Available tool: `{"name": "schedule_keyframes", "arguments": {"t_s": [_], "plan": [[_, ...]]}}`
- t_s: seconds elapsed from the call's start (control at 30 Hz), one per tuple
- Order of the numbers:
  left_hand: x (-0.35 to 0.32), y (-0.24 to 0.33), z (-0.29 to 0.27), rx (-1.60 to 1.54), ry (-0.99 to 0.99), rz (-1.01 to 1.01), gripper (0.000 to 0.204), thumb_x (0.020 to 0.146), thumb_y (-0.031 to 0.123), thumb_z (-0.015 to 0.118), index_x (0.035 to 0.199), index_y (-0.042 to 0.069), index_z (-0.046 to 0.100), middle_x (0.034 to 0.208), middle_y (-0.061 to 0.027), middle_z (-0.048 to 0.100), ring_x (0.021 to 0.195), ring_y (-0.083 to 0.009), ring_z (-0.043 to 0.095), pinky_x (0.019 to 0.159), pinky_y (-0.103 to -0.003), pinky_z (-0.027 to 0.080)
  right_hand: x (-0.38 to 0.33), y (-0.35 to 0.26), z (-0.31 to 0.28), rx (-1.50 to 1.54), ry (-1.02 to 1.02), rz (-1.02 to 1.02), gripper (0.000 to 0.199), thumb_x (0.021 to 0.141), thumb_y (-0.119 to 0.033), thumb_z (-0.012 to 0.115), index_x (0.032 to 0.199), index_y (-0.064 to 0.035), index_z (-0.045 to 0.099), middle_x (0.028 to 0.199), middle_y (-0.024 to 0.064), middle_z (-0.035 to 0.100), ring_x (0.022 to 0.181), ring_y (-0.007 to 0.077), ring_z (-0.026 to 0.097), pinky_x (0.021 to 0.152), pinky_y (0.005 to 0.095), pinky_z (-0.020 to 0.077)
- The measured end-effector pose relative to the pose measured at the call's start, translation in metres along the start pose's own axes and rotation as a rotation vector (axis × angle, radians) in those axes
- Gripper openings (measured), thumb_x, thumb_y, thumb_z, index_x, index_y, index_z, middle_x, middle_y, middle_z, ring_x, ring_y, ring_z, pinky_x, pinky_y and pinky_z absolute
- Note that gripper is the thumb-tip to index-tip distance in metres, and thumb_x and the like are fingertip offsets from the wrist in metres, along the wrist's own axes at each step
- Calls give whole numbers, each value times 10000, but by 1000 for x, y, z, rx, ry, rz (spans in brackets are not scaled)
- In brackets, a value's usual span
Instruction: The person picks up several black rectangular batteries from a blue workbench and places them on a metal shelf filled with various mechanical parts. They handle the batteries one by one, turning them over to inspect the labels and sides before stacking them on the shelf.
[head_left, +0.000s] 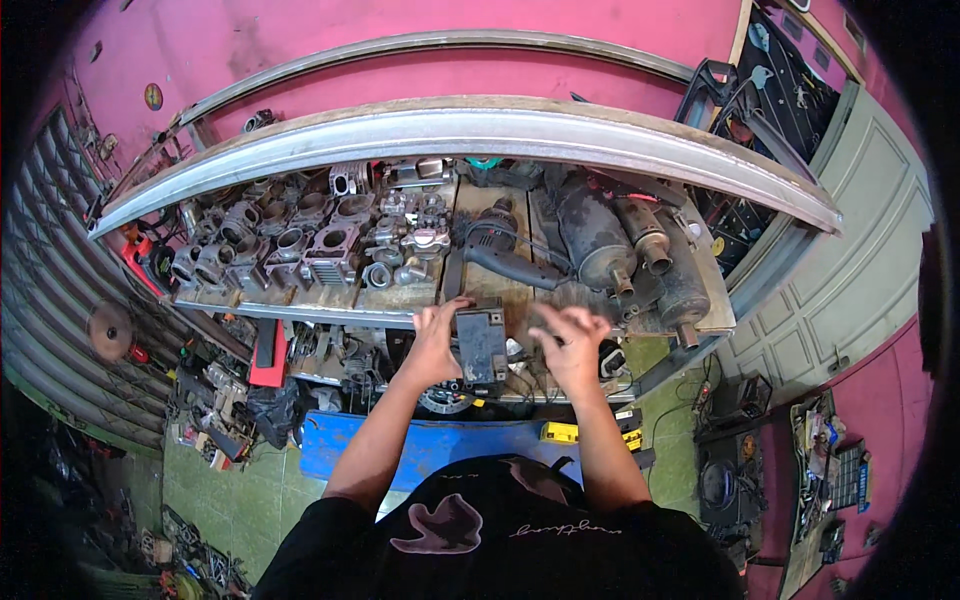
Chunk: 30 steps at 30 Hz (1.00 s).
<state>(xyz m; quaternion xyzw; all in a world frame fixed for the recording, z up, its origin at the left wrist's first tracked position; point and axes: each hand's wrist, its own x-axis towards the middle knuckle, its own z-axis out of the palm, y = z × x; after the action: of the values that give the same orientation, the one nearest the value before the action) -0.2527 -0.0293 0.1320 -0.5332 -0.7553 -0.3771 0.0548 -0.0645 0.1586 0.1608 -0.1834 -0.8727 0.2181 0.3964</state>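
My left hand (pixel 435 347) grips the left side of a dark, dusty, box-shaped battery (pixel 482 346), its thumb and fingers closed along that edge. The battery is tilted up at the front edge of the wooden shelf (pixel 400 296). To its right, apart from it, hovers my right hand (pixel 575 345), fingers bent and thumb spread away from them; I see nothing between them. Just beyond that hand are a greyish bristly thing (pixel 578 296), partly blurred, and a dark power drill (pixel 505 250) with its long grip pointing right.
Several metal engine cylinders (pixel 333 245) crowd the shelf's left side, and carburetors (pixel 425 238) sit beside them. Exhaust mufflers (pixel 598 235) lie at the right. A metal beam (pixel 460 130) crosses above. Below are a blue bench (pixel 400 445) and a yellow box (pixel 560 432).
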Motion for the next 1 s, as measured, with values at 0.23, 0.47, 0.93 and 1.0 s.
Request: {"name": "schedule_keyframes", "arguments": {"t_s": [0.23,0.47,0.93,1.0], "plan": [[-4,-7,6,62,49,-5,1065,519,162,896,1476,97,434,1419,-116,542,1223,-361,474,1065,-476,313,15,-67,10,-203,68,-393,340,859,-213,741,1109,-441,777,1318,-124,717,1241,204,611,1082,571,223],[-2,-13,9,62,21,22,1136,504,290,952,1500,102,441,1446,-93,539,1208,-346,471,1060,-473,318,-32,-44,17,-154,-122,-642,269,831,-368,732,1061,-498,778,1282,-193,724,1414,211,526,1157,673,101],[5,-2,-6,6,-21,34,1166,488,242,937,1512,66,407,1398,-152,562,1217,-369,475,1047,-491,324,-22,-53,13,-169,-206,-549,320,788,-335,748,1024,-549,764,1258,-233,724,1462,208,485,1178,712,41],[7,-1,-5,-22,-6,38,1248,419,275,962,1519,69,410,1421,-134,552,1225,-368,473,1051,-480,322,-11,-49,16,-233,-115,-547,303,826,-316,724,1025,-539,768,1238,-214,737,1451,216,499,1192,689,29]]}}
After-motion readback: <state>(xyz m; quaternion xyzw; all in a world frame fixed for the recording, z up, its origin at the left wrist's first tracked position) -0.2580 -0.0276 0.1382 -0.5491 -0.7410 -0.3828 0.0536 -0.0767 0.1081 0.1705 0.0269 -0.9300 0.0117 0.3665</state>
